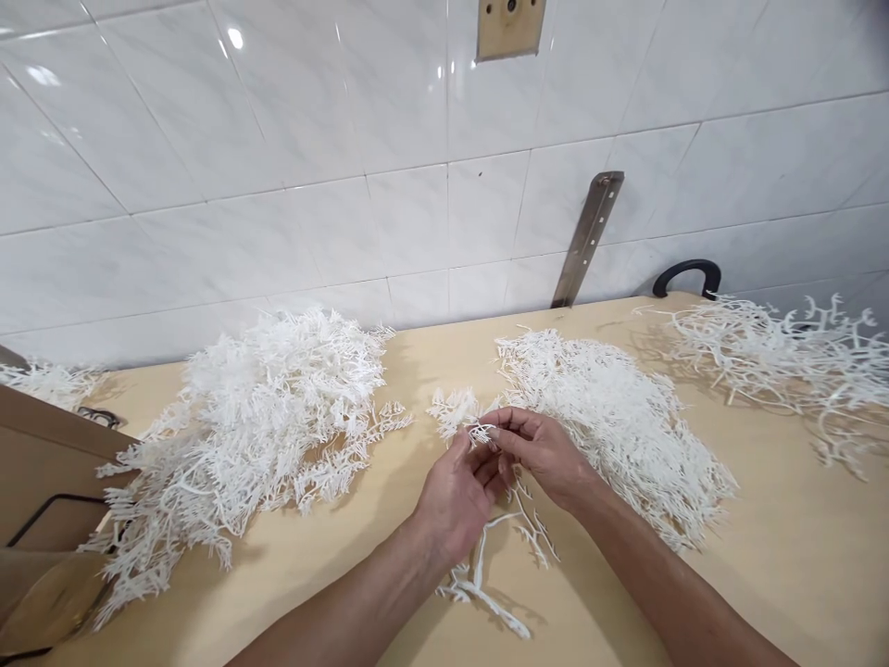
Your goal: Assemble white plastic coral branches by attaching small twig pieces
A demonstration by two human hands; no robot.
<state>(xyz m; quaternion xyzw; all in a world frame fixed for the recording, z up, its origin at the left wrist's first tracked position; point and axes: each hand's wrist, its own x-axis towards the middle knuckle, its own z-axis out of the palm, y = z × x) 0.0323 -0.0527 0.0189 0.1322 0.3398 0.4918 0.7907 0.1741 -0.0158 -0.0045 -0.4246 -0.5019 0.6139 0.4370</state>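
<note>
Both of my hands meet over the middle of the table, working on small white plastic twigs. My left hand [459, 496] is closed, its thumb and fingers pinching a feathery white sprig [481, 433]. The fingertips of my right hand [545, 454] pinch the same sprig from the other side. Just beyond the fingers lies a small white leafy cluster [453, 409], close to the sprig. Below my hands a bare, thicker white branch [479, 588] shows with forked ends; whether it rests on the table or hangs from my left hand I cannot tell.
A big heap of white sprigs [278, 417] lies left, a flatter pile of white twigs [611, 408] right. Bare white branches [792, 357] spread at far right. A metal strip [589, 236] leans on the tiled wall near a black curved handle [687, 270]. A brown box [56, 463] stands left.
</note>
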